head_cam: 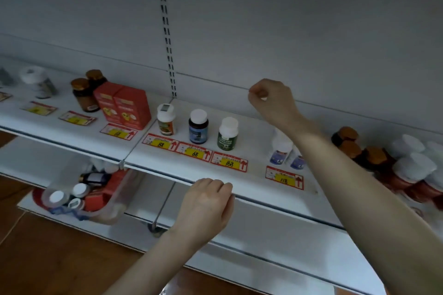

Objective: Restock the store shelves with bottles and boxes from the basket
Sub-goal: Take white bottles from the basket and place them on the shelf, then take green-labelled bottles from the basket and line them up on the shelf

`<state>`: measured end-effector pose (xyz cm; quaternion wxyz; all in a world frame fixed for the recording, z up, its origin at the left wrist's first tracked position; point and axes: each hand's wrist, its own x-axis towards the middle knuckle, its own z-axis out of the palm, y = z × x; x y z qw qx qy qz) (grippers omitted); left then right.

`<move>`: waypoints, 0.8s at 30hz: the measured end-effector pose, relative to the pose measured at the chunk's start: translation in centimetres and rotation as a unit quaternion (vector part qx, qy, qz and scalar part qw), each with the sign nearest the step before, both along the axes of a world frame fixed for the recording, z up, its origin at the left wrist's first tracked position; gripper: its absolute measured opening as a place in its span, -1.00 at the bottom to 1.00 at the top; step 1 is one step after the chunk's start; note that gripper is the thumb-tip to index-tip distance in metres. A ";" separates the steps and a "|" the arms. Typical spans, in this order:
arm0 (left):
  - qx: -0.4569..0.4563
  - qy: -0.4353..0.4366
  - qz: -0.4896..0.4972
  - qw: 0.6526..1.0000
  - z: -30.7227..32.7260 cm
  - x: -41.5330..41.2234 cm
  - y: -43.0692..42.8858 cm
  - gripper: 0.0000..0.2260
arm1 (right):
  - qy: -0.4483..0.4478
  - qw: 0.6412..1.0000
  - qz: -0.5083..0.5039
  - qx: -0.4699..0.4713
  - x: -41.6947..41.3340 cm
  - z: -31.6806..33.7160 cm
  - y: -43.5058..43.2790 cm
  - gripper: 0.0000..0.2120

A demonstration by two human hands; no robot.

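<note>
A clear plastic basket (112, 208) with several bottles and red boxes stands on the lower shelf at the left. On the upper white shelf (259, 189) stand a bottle with an orange label (166, 119), a blue-labelled bottle (198, 126) and a green-labelled bottle (228, 133), each behind a price tag. My left hand (206, 201) rests on the shelf's front edge, fingers bent over it, holding nothing. My right hand (272, 100) hangs above the shelf to the right of the green bottle, fingers curled and empty.
Two red boxes (124, 105) and two amber jars (86, 93) stand further left. White bottles with blue labels (282, 148) sit under my right forearm. Amber jars (352, 143) and white-capped red bottles (417, 172) crowd the far right. Wooden floor (48, 258) lies below.
</note>
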<state>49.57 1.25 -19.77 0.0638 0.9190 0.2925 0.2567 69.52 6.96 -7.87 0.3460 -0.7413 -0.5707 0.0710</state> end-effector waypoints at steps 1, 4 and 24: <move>0.002 0.000 0.013 1.000 0.1 -1.4 0.2 -0.76 | -0.001 1.000 0.024 0.003 -2.0 -0.1 0.5 -0.83; 0.007 -0.007 0.052 0.999 0.2 -6.5 1.0 -0.77 | 0.000 0.997 0.072 -0.016 -8.7 -1.1 2.0 -0.83; -0.071 0.094 0.227 0.967 -6.5 -45.1 7.6 -0.71 | 0.025 0.963 0.211 -0.167 -45.4 -15.2 10.4 -0.83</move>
